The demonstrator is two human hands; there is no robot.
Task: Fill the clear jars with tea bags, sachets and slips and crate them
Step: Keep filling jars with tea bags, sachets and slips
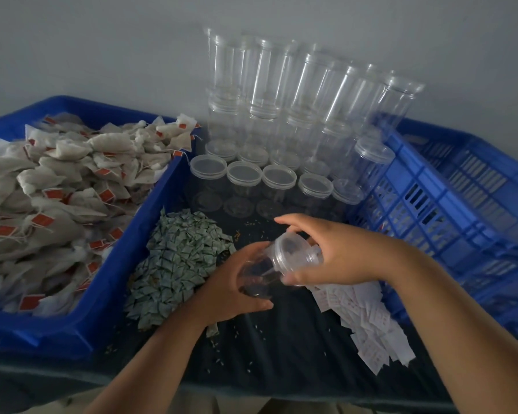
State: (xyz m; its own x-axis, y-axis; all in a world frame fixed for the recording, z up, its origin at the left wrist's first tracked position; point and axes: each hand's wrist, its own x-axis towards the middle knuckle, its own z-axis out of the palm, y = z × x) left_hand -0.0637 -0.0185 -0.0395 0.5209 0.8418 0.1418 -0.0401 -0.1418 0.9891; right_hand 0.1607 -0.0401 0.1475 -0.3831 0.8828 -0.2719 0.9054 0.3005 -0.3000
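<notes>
the person is holding 1 clear jar (271,262) in both hands, just above the dark cloth (281,354) covering the table. the jar is lying tilted on its side, with its lidded end pointing up and to the right. the left hand (237,282) is cupping the base end, fingers curled round the clear wall from below and behind. the right hand (329,255) is wrapping the lid end, fingers arching over the top and the thumb pressing in from beneath. i cannot tell whether the lid is tight or coming loose, and i cannot tell what, if anything, is sitting inside.

just left of the hands a heap of green sachets (174,264) is lying on the cloth, and the left wrist is resting against its edge. under the right forearm a spill of white slips (368,321) is fanning out toward the near edge. a blue tray (108,294) on the far left is brimming with tea bags (57,186) with red tags. a blue crate (449,210) with slatted walls is standing on the right. behind the hands a row of 5 lidded jars (244,174) is standing upright, and taller stacked jars (269,91) are leaning against the grey wall (102,40). small crumbs are scattered on the cloth.
</notes>
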